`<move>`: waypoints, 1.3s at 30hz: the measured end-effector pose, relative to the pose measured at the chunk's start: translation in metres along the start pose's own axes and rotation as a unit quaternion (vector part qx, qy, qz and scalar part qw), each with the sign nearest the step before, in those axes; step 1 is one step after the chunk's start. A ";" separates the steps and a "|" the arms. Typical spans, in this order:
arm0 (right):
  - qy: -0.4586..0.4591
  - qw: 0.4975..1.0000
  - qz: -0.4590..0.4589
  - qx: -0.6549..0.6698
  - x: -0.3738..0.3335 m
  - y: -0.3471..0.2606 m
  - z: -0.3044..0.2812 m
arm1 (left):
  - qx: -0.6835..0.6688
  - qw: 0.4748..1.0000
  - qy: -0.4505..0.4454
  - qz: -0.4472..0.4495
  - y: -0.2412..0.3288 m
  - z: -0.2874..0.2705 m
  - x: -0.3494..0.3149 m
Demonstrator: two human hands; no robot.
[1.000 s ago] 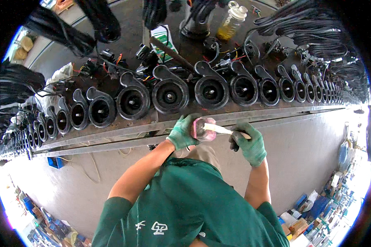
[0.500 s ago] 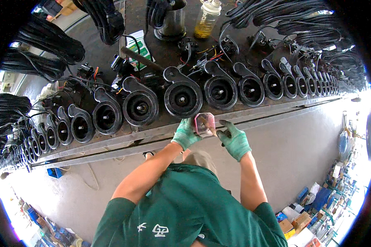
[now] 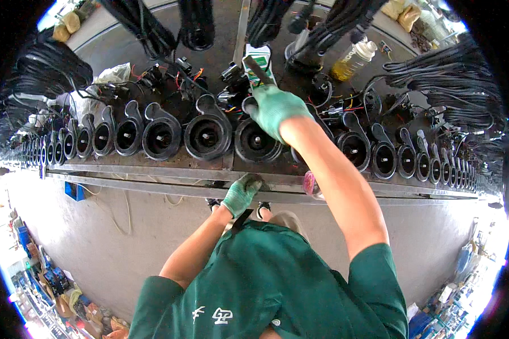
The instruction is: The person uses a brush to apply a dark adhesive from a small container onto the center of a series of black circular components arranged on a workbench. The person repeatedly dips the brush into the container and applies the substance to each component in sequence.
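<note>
My right hand [image 3: 280, 110], in a green glove with dark fingertips, reaches across the bench over a row of black round housings. Its fingers are closed round the near end of a dark flat bar [image 3: 257, 70], which lies across a green-and-white packet [image 3: 261, 56]. Just below that hand sits a black round housing [image 3: 258, 148] with a metal shaft in its middle. At the bench's front edge my left hand [image 3: 242, 194], gloved alike, has its fingers curled, and nothing shows in them. A clear cup with pink [image 3: 309, 183] stands at the edge, partly hidden by my right forearm.
More black housings [image 3: 208, 135] line the bench's front edge both ways. Behind them lie wired parts [image 3: 232, 87], bundles of black cable [image 3: 424, 79], a metal cylinder [image 3: 302, 53] and a bottle of yellow liquid [image 3: 350, 61]. A steel rail [image 3: 152, 172] runs along the front.
My left hand has let go of the pink-and-clear cup, which now stands further right at the bench edge. My right hand has moved forward onto the dark bar. The view has shifted.
</note>
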State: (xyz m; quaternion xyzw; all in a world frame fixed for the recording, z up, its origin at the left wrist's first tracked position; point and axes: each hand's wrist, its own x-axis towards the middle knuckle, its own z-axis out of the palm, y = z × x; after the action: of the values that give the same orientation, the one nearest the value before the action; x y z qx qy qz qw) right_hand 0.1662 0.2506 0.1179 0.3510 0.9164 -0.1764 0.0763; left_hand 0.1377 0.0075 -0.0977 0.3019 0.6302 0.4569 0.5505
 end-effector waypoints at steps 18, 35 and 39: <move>0.021 0.980 0.122 0.154 -0.224 -0.062 0.089 | -0.277 0.918 -0.283 0.021 0.060 -0.018 0.039; 0.227 0.925 0.137 0.273 -0.247 -0.064 0.204 | -0.191 0.926 -0.321 0.055 0.087 -0.036 0.025; 0.267 0.914 0.121 0.280 -0.255 -0.071 0.132 | -0.174 0.942 -0.279 0.070 0.112 -0.033 0.022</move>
State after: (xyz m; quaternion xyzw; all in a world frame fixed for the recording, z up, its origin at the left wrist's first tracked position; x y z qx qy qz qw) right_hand 0.3097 -0.0054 0.0821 0.4999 0.7664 -0.3150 -0.2519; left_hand 0.0872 0.0639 -0.0058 0.3604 0.3386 0.4944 0.7149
